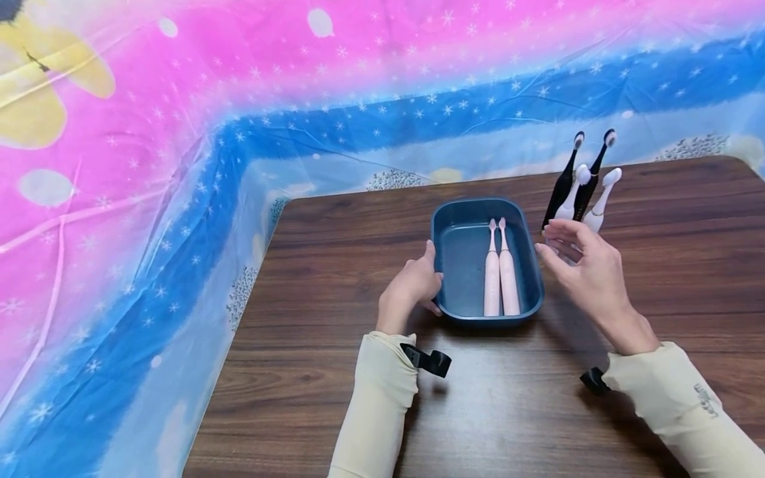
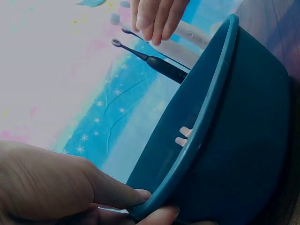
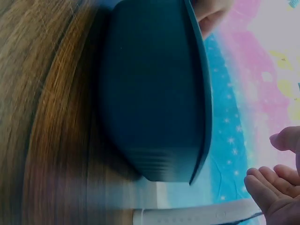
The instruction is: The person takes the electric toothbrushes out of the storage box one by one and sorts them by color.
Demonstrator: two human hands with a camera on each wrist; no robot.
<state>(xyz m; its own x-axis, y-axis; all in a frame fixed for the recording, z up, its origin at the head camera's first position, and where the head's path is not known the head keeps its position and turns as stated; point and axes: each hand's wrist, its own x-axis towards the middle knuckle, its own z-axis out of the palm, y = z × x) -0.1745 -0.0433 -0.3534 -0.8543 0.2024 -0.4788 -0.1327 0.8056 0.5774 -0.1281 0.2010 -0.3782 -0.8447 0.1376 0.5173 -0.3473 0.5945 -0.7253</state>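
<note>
My left hand (image 1: 412, 282) grips the rim of a dark blue plastic bin (image 1: 461, 272) at its left side. In the left wrist view the thumb (image 2: 133, 194) lies over the inner edge, with fingers outside. Two pink electric toothbrushes (image 1: 492, 282) lie side by side in the bin's right half, heads pointing away from me. To the right of the bin my right hand (image 1: 588, 275) hovers with loosely bent fingers and nothing between them. Just beyond it stand two black toothbrushes (image 1: 564, 189) and two white toothbrushes (image 1: 598, 207), their lower parts partly hidden by the hand.
Everything sits on a dark wood table (image 1: 299, 332). A pink and blue snowflake-patterned cloth (image 1: 358, 79) hangs behind the table and along its left side. Each sleeve carries a black strap mount (image 1: 433, 360) at the wrist.
</note>
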